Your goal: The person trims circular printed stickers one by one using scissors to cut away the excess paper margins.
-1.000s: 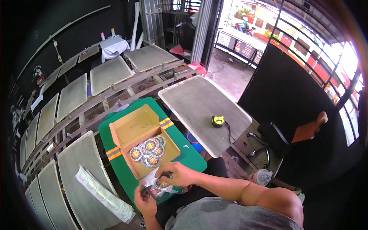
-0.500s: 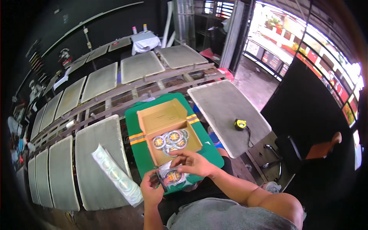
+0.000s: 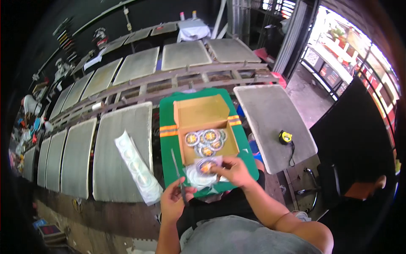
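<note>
We've an open box (image 3: pixel 202 111) on the green cloth (image 3: pixel 169 148), w/ round badges (image 3: pixel 210 136) piled inside. Our R hand (image 3: pixel 235 171) is nearly closed, fingertips pinching a loose badge (image 3: pixel 206 167) by the box's near edge, above white scraps (image 3: pixel 198 179). Our L hand (image 3: pixel 172 198), fingers curled, grips scissors (image 3: pixel 175 164), blades up over bare cloth L of box. Grey boards flank us: ringed strip (image 3: pixel 136 166) on L, tape measure (image 3: pixel 285 136) on R, w/ bare surface around it.

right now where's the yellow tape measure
In the head view, the tape measure lies on the grey board to the right of the green fabric and the open box.
</note>
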`<state>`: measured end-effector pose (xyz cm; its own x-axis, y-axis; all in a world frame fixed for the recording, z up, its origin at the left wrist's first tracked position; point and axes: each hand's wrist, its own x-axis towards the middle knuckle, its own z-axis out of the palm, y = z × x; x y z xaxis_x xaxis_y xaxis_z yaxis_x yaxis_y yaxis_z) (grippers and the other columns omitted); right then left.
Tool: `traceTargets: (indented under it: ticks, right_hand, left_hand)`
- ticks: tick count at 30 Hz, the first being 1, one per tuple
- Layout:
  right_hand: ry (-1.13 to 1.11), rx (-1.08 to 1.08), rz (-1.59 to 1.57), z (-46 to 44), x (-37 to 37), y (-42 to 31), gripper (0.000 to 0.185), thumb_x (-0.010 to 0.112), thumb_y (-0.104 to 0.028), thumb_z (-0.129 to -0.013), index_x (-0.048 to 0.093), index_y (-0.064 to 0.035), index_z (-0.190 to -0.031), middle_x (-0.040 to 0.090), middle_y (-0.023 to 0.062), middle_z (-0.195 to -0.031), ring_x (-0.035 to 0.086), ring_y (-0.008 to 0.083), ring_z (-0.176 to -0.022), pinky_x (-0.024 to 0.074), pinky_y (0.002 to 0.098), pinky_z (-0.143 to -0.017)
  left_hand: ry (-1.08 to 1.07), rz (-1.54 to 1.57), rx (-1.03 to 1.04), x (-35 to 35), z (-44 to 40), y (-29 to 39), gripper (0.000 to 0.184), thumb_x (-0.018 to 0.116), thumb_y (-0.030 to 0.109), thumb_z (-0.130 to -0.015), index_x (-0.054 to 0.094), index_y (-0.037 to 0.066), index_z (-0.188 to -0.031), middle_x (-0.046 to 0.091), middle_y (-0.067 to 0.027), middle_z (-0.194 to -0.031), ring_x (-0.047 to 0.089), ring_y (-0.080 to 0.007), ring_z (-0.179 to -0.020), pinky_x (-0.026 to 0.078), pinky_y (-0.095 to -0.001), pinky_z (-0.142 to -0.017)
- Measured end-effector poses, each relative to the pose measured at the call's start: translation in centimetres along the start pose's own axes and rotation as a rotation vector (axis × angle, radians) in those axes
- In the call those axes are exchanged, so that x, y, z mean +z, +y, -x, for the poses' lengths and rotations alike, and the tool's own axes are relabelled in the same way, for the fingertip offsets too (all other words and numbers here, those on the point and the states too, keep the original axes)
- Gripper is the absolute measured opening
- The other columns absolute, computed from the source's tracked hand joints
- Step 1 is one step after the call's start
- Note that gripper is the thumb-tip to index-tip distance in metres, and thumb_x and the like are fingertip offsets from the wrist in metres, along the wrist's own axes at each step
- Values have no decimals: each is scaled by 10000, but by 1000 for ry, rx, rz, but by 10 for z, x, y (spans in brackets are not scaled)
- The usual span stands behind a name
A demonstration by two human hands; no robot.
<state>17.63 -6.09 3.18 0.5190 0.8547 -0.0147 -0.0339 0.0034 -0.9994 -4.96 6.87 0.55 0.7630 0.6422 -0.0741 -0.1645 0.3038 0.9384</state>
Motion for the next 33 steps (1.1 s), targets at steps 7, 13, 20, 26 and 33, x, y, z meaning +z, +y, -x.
traceTargets:
  ticks: [7, 13, 20, 26, 33]
  right_hand:
    - [180, -101, -246, -2, -33, -22, 190, 746, -104, -916, 671, 9, -1049, 706, 65, -879, 650, 103, -694, 537, 258, -570]
    - [190, -104, -507, 2, -34, -34, 359, 752, -52, -895, 571, 16, -1198, 703, 99, -991, 682, 141, -792, 554, 270, -578]
    - [164, -129, -606, -5, -24, -40, 387, 725, -15, -898, 554, 28, -1243, 694, 127, -1057, 698, 182, -889, 609, 318, -647]
    - [166, -87, -640, -7, -1, -43, 368, 698, 11, -904, 580, 33, -1252, 694, 129, -1093, 703, 199, -945, 638, 347, -714]
    - [197, -105, -593, 3, 11, -29, 326, 715, 17, -897, 603, 45, -1202, 704, 109, -1058, 694, 168, -924, 597, 327, -805]
  left_hand:
    - [-194, 93, -27, 24, 1, -12, 654, 696, -110, -863, 413, -11, -1444, 673, -183, -1112, 700, -287, -1041, 578, -385, -936]
    - [-330, 116, -117, 45, 1, 1, 650, 748, -110, -805, 488, -16, -1393, 674, -167, -1084, 704, -273, -1000, 594, -401, -897]
    - [-403, 47, -91, 57, 3, -6, 791, 752, -58, -821, 377, 30, -1513, 649, -200, -1219, 674, -280, -1088, 540, -385, -958]
    - [-478, 19, -58, 65, -1, 5, 932, 719, -62, -853, 176, 47, -1601, 601, -215, -1321, 635, -261, -1168, 491, -384, -1024]
    - [-436, 79, -50, 76, -3, 11, 976, 715, -61, -858, 104, 52, -1611, 594, -227, -1331, 624, -263, -1190, 500, -382, -1014]
